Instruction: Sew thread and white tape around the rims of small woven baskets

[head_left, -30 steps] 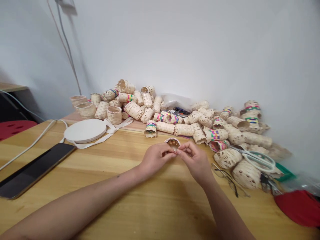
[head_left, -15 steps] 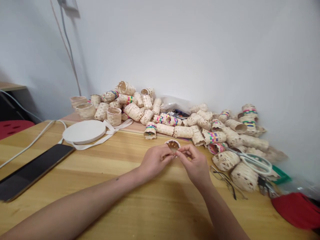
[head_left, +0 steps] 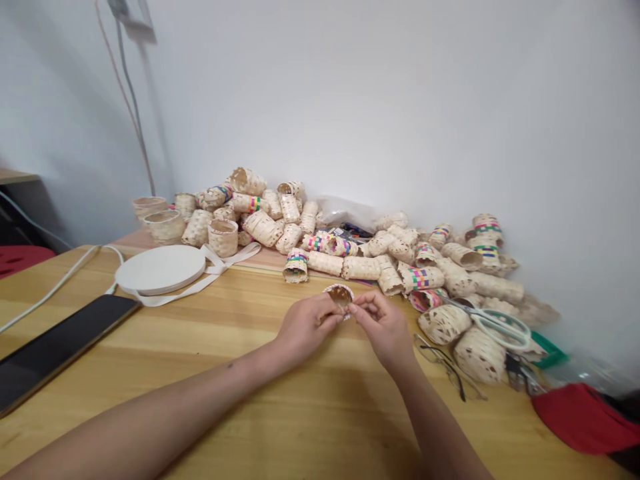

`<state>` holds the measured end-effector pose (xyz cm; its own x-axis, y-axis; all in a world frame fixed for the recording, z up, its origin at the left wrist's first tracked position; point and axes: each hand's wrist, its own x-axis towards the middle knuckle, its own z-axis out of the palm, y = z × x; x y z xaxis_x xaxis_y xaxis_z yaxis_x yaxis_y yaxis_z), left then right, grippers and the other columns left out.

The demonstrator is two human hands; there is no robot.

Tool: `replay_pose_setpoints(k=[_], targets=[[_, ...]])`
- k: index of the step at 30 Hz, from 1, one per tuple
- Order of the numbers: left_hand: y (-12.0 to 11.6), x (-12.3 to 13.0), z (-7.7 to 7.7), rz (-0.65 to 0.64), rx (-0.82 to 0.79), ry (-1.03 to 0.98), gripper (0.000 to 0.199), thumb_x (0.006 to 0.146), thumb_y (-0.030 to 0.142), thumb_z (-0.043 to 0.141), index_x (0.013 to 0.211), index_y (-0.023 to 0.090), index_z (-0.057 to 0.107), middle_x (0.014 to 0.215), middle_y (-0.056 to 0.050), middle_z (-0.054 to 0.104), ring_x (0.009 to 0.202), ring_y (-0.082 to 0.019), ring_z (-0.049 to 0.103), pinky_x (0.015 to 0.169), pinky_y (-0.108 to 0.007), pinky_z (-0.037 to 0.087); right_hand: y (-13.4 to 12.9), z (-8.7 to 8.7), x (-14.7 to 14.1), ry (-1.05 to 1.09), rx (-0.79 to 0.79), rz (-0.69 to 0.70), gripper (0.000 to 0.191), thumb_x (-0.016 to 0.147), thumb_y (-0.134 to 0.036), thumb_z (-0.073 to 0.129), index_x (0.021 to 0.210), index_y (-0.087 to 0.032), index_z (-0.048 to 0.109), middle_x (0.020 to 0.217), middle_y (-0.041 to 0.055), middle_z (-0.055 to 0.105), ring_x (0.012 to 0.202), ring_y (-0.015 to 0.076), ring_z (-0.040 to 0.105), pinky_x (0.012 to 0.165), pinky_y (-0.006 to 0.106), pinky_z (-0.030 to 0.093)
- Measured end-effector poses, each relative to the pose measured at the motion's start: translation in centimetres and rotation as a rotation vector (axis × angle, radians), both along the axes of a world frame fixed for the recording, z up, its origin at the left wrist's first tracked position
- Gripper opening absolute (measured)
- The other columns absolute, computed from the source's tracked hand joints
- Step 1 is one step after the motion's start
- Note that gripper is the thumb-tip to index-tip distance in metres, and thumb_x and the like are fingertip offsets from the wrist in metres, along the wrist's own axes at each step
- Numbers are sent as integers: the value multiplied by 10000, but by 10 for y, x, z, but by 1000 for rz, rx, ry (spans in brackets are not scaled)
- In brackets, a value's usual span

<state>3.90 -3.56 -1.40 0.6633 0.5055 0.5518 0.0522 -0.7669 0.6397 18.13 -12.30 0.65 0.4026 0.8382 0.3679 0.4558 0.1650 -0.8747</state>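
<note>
Near the middle of the wooden table (head_left: pixel 240 427), a small woven basket (head_left: pixel 340 297) is held with its round opening toward me. My left hand (head_left: pixel 307 327) is closed on its left and lower side. My right hand (head_left: pixel 380 323) pinches at the rim on the right, its thumb and forefinger together; what lies between those fingertips is too small to make out. A pale band, partly wrapped, shows along the basket's upper rim. The lower part of the basket is hidden behind my fingers.
Woven cylinders (head_left: pixel 363 267) are heaped along the wall. On the left lie a roll of white ribbon (head_left: pixel 163 268), a phone (head_left: pixel 65 347) and a cable. Glasses (head_left: pixel 450 367), white-handled scissors (head_left: pixel 501 329) and a red cloth item (head_left: pixel 583 417) are at the right.
The whole view has shifted slightly, so most things appear a little further left. Both hands keep their hold at the basket, with only a slight change at the right fingertips.
</note>
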Motion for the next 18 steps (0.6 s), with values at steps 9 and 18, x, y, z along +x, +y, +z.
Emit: replay_pose_setpoints(k=[9, 18], targets=[[3, 3, -9, -8, -44, -46, 158, 889, 220, 563, 949, 208, 708, 894, -19, 725, 799, -145, 644, 726, -233, 466, 2, -1, 6, 53, -3, -7, 267, 743, -446, 652, 775, -190, 584, 667, 7, 638, 609, 144, 585, 572, 247, 461], [-3, 4, -10, 33, -1, -41, 91, 844, 198, 625, 835, 187, 715, 785, -9, 703, 709, -131, 618, 649, -215, 435, 1, 0, 1, 64, -23, 57, 220, 748, -395, 650, 800, -187, 599, 684, 2, 637, 620, 139, 592, 573, 239, 455]])
